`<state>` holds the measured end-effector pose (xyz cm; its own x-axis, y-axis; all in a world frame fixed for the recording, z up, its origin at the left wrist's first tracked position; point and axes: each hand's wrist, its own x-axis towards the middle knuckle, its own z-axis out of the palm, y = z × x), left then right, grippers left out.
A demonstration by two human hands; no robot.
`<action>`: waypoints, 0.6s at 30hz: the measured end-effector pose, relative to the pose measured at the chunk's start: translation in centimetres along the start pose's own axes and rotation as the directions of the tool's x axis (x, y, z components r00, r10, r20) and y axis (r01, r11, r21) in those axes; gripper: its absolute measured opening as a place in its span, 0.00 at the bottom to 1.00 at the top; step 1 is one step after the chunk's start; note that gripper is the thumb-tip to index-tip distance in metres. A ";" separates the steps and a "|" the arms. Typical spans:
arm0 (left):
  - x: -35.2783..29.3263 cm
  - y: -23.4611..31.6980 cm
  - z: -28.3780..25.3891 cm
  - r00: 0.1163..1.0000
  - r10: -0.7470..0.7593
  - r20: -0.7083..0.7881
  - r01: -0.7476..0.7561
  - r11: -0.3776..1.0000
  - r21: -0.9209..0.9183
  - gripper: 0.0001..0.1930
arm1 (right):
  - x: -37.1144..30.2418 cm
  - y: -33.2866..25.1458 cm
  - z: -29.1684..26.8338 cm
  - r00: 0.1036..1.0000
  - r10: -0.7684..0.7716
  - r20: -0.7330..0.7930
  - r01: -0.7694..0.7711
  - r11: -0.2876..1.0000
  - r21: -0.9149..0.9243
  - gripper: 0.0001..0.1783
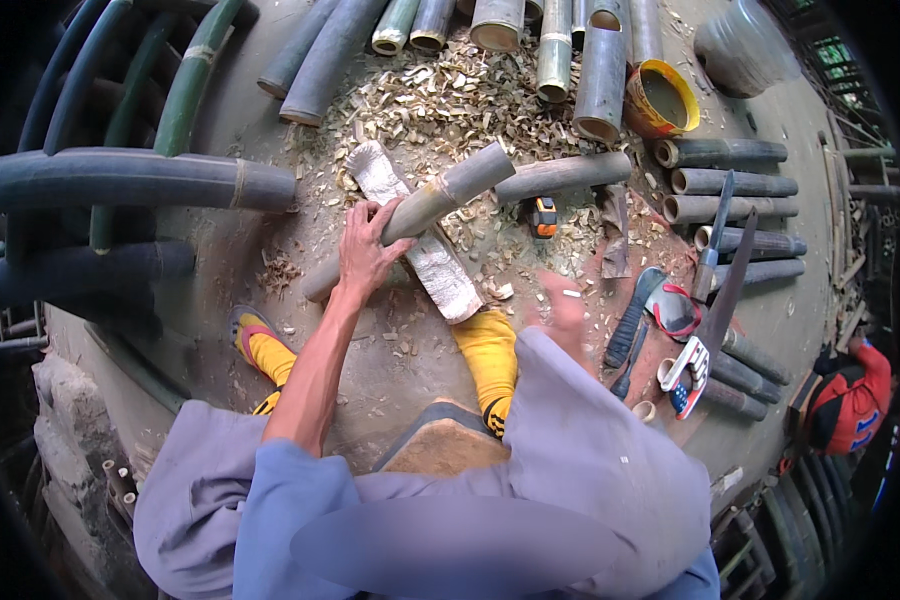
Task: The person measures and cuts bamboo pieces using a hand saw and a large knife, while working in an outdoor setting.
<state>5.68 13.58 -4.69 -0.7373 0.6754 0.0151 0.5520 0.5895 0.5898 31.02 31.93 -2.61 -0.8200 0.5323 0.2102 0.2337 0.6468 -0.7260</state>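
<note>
Floor (390,395) with shavings (440,95): one bamboo tube (460,187) held in my left hand (365,245); right hand (564,315) blurred, grip I cannot tell.

- Grey-brown floor (225,238), mid-frame
- Bamboo-pole frame (140,182), upper left
- Rough grey stone (75,430), lower left edge
- Dark slatted structure (838,62), upper right rim
- Soft even light across the floor

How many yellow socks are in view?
2: one yellow sock below and left of the left hand, another yellow sock by the lower end of the white slab. Any others would be hidden.
</note>
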 end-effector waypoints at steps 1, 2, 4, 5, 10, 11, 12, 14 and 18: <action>0.1 0.1 0.1 1.000 -0.002 -0.005 0.002 1.000 -0.007 0.34 | -1.4 1.4 -2.6 0.981 0.164 -0.101 -0.173 0.981 -0.082 0.24; 0.0 -0.1 -0.1 1.000 -0.011 -0.010 0.011 1.000 0.002 0.34 | -1.7 2.4 -6.3 0.980 0.076 -0.183 -0.121 0.961 -0.249 0.22; -0.4 -0.3 -0.1 0.999 -0.032 -0.014 0.032 0.999 0.013 0.34 | -3.7 5.2 -12.2 0.948 0.120 -0.294 -0.261 0.821 -0.508 0.22; -0.5 -0.2 -0.3 0.999 -0.039 -0.019 0.040 0.999 0.029 0.33 | -4.6 7.1 -15.0 0.934 0.179 -0.309 -0.326 0.779 -0.536 0.25; 0.2 -0.1 0.6 0.997 0.029 -0.072 -0.029 1.000 0.001 0.32 | -11.5 14.5 -23.9 0.842 0.488 -0.230 -0.502 0.550 -0.668 0.35; 0.5 0.5 0.8 0.995 0.050 -0.084 -0.048 0.998 0.026 0.32 | -12.1 14.9 -24.2 0.829 0.533 -0.171 -0.492 0.549 -0.676 0.35; 0.8 1.0 0.9 0.993 0.071 -0.096 -0.067 0.996 0.052 0.32 | -12.7 15.2 -24.1 0.811 0.574 -0.109 -0.481 0.550 -0.683 0.35; 0.7 1.4 1.0 0.990 0.078 -0.115 -0.067 0.993 0.093 0.32 | -13.3 15.8 -23.9 0.845 0.519 -0.129 -0.437 0.533 -0.725 0.36; 0.3 0.4 1.1 0.990 0.049 -0.136 -0.039 0.996 0.077 0.33 | -12.5 16.1 -23.6 0.836 0.527 -0.153 -0.444 0.487 -0.752 0.37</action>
<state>6.08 14.47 -5.32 -0.7551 0.6374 0.1535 0.6089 0.5949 0.5247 57.37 48.55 -1.45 -0.4828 0.8692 -0.1067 0.8709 0.4893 0.0452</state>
